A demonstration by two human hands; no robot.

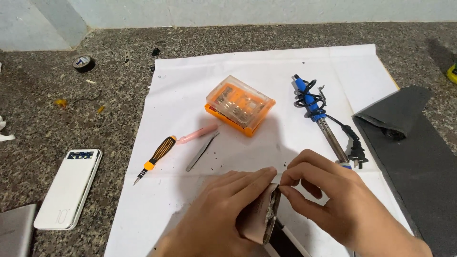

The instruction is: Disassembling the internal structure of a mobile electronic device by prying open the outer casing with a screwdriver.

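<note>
The left hand (223, 214) was wrapped shut around a pinkish device casing (259, 216). The right hand (333, 200) pinched the casing's top edge between thumb and forefinger, just below the soldering iron (316, 112).

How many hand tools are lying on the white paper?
4: a screwdriver at the left, a pink tool and grey tweezers beside it, and a blue soldering iron at the right. The hands may hide others.

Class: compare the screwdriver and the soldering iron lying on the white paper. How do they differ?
The screwdriver has a black-and-orange handle; the soldering iron has a blue one. The iron carries a black cord wound round it, with a plug; the screwdriver has none. The iron looks longer. Both lie flat on the paper, untouched.
</note>
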